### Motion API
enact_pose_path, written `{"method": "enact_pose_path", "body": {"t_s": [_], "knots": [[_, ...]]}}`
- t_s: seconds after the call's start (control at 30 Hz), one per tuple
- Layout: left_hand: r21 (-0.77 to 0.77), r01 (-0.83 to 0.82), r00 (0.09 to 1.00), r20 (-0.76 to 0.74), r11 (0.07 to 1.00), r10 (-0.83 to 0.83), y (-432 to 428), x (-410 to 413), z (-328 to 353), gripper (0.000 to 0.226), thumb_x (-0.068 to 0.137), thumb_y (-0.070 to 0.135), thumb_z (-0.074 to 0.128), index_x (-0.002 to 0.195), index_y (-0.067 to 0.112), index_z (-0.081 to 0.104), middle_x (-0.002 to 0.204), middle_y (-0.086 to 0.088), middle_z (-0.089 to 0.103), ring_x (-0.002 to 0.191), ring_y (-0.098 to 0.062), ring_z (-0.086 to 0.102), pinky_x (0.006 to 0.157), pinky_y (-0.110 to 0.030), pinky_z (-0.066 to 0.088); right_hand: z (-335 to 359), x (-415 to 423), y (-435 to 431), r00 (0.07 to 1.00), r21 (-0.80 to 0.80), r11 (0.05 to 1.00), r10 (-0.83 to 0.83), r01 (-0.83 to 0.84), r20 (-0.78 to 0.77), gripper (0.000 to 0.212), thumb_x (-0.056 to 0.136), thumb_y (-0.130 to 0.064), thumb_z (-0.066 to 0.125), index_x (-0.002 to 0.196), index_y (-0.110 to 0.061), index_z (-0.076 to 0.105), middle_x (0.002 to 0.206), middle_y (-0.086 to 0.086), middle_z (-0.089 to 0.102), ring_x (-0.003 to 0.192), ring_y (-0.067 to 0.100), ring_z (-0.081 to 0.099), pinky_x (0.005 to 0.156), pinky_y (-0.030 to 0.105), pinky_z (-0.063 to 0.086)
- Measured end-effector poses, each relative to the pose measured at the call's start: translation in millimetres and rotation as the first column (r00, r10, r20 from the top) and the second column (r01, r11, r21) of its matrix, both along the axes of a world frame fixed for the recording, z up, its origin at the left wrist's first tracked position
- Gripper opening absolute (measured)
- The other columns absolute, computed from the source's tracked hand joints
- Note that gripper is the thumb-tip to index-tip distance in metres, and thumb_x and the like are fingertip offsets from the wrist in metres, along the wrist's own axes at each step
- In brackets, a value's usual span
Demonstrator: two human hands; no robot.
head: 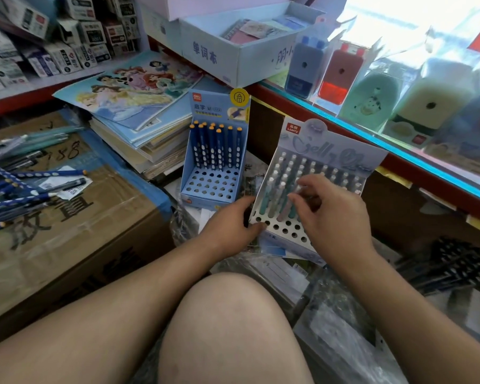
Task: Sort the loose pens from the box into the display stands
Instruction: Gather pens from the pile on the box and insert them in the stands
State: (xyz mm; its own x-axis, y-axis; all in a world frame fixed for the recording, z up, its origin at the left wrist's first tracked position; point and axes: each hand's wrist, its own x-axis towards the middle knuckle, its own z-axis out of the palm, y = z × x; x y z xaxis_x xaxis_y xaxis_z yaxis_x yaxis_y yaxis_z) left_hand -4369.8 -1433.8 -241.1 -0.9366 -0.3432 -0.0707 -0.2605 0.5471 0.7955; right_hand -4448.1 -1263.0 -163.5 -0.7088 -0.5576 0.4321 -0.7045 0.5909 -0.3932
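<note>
The pale grey perforated cardboard display stand (284,230) sits tilted. To its right and behind it runs the red-and-teal edge of a glass counter (372,139), and just to its left is a light blue perforated stand (209,187). A bare knee (227,322) is near its front. Its front rows of holes are unfilled, and pastel green, grey and pink pens (276,195) stand in the rows behind.

The left hand (230,224) grips the grey stand's front left corner, thumb on the hole plate and fingers curled round the side edge. The right hand (334,210) hovers over the pastel pens with its fingers loosely curved and slightly spread. Whether the fingertips pinch a pen cannot be told.

The loose dark blue pens with pale dots (17,195) lie well to the left of the grey stand, on a taped brown cardboard box (89,217).

A red tag on the grey stand reads "LANTU", above looping script like "Jelly". The blue stand carries a red "deli" logo and holds dark blue orange-tipped pencils (216,146) in its back rows. "188" is handwritten on the box.
</note>
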Motion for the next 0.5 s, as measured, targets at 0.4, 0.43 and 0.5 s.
{"method": "enact_pose_path", "body": {"t_s": [0.4, 0.43, 0.5], "knots": [[-0.088, 0.066, 0.997, 0.048, 0.994, -0.062, 2, 1, 7, 0.047, 0.095, 0.029, 0.066, 0.140, 0.028, 0.051, 0.130, 0.004, 0.066, 0.116, -0.016, 0.062, 0.096, -0.034, 0.053, 1, 2, -8, 0.990, 0.112, 0.990, -0.098, 0.087, 0.103, 0.026, 0.096, -0.040, 0.065, 0.116, -0.023, 0.070, 0.095, -0.009, 0.074, 0.082, 0.010, 0.067, 0.075, 0.035, 0.059], [-0.099, 0.078, 0.995, 0.065, 0.992, -0.072, 0, 2, 10, 0.049, 0.095, 0.027, 0.066, 0.141, 0.027, 0.052, 0.132, 0.003, 0.065, 0.118, -0.016, 0.061, 0.098, -0.035, 0.052, 3, 2, -7, 0.985, 0.102, 0.991, -0.098, 0.084, 0.143, 0.029, 0.095, -0.042, 0.066, 0.118, -0.025, 0.068, 0.096, -0.012, 0.073, 0.083, 0.008, 0.067, 0.076, 0.035, 0.059], [-0.117, 0.056, 0.994, 0.098, 0.992, -0.044, -6, 9, 19, 0.052, 0.095, 0.028, 0.067, 0.144, 0.024, 0.050, 0.135, 0.001, 0.063, 0.121, -0.018, 0.060, 0.102, -0.038, 0.051, 8, 4, -2, 0.968, 0.043, 0.995, -0.099, 0.092, 0.231, 0.037, 0.092, -0.046, 0.068, 0.124, -0.028, 0.061, 0.095, -0.019, 0.068, 0.084, 0.003, 0.067, 0.077, 0.036, 0.060]]}}
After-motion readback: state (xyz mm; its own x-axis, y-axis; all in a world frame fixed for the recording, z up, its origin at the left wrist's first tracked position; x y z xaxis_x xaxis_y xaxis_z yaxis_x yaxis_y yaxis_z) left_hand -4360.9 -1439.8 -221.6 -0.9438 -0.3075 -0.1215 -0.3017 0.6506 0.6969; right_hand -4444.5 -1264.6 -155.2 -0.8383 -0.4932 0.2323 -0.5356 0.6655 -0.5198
